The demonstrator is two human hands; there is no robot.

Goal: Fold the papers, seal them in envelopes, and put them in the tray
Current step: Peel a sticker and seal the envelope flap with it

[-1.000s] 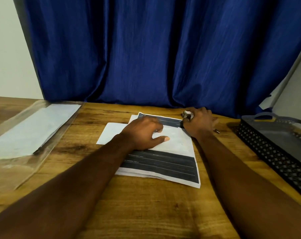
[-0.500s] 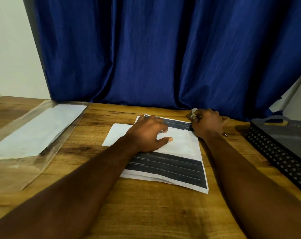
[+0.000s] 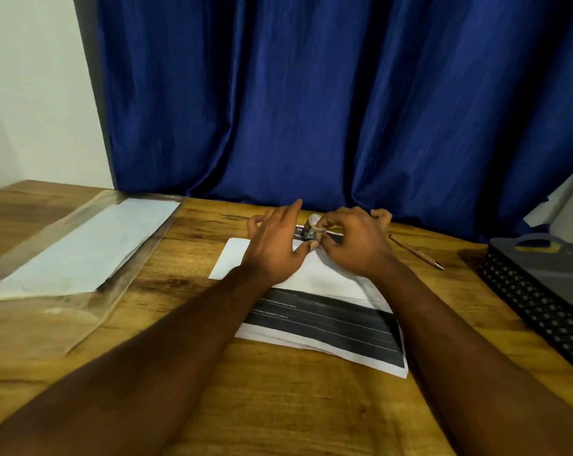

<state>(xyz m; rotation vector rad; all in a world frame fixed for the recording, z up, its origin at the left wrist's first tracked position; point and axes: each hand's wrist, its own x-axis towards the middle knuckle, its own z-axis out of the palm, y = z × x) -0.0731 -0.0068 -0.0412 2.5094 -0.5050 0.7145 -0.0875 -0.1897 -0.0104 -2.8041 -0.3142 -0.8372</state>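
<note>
A white envelope (image 3: 327,278) lies on a stack of printed papers (image 3: 327,327) with dark bands, in the middle of the wooden table. Over the envelope's far edge, my right hand (image 3: 354,245) is shut on a small roll of tape (image 3: 313,222). My left hand (image 3: 275,248) hovers beside it with fingers spread, its thumb tip touching the roll's lower side. Whether a strip is pulled out is too blurred to tell. The black mesh tray (image 3: 535,301) stands at the right edge.
A clear plastic sleeve holding white envelopes (image 3: 81,251) lies at the left. A pen (image 3: 416,251) rests between the papers and the tray. A blue curtain hangs right behind the table's far edge.
My left hand has lifted off the envelope and moved to the tape roll. My right hand has brought the roll in over the envelope's far edge, uncovering the pen.
</note>
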